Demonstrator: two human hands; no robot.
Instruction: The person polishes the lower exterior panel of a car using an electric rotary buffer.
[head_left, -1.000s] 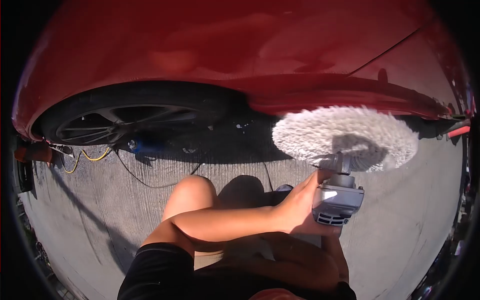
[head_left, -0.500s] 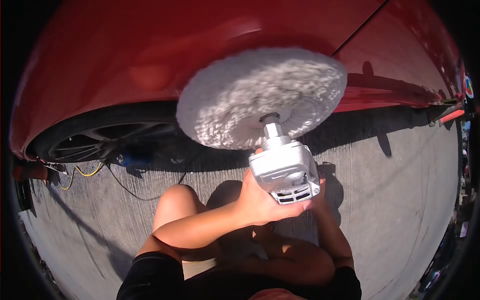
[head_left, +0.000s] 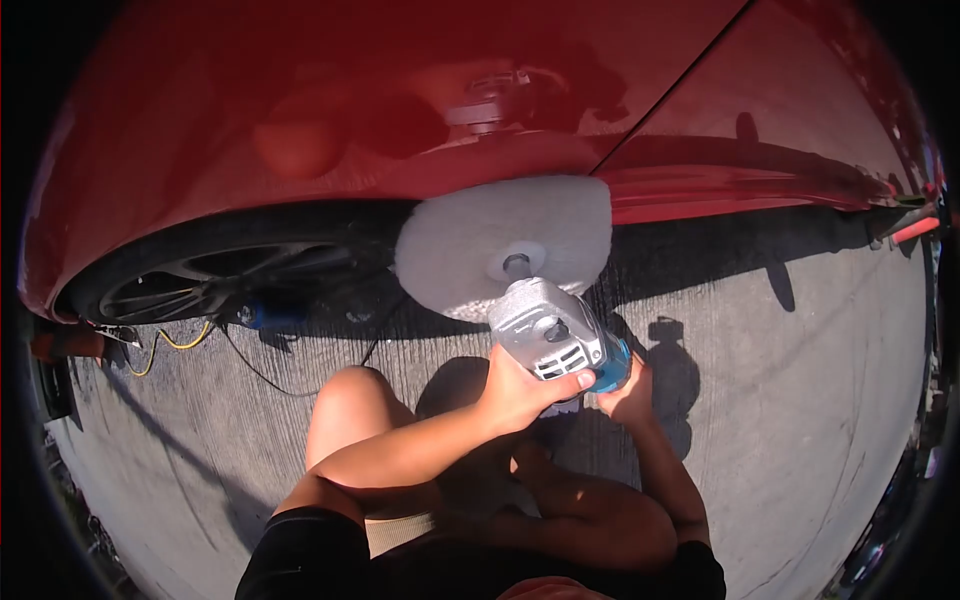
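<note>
A polisher (head_left: pixel 548 328) with a silver metal head and a blue body is in both my hands. Its round white wool pad (head_left: pixel 505 240) meets the lower edge of the red car panel (head_left: pixel 330 90), beside the wheel; the pad's surface looks smeared, as if spinning. My left hand (head_left: pixel 522 390) is wrapped around the silver head from the left, thumb across its vented end. On the right, my right hand (head_left: pixel 628 392) grips the blue body, with most of its fingers hidden behind the tool.
Left of the pad is a dark car wheel (head_left: pixel 215 275). A yellow cord (head_left: pixel 185 343) and a thin black cable (head_left: pixel 265 375) lie on the grooved concrete (head_left: pixel 780 420). A blue object (head_left: pixel 270 316) sits under the car. Orange-red objects stand at far left and far right.
The polisher has moved down and to the left, its pad going from the panel's face to its lower edge. More of the blue body shows. Both hands keep their hold.
</note>
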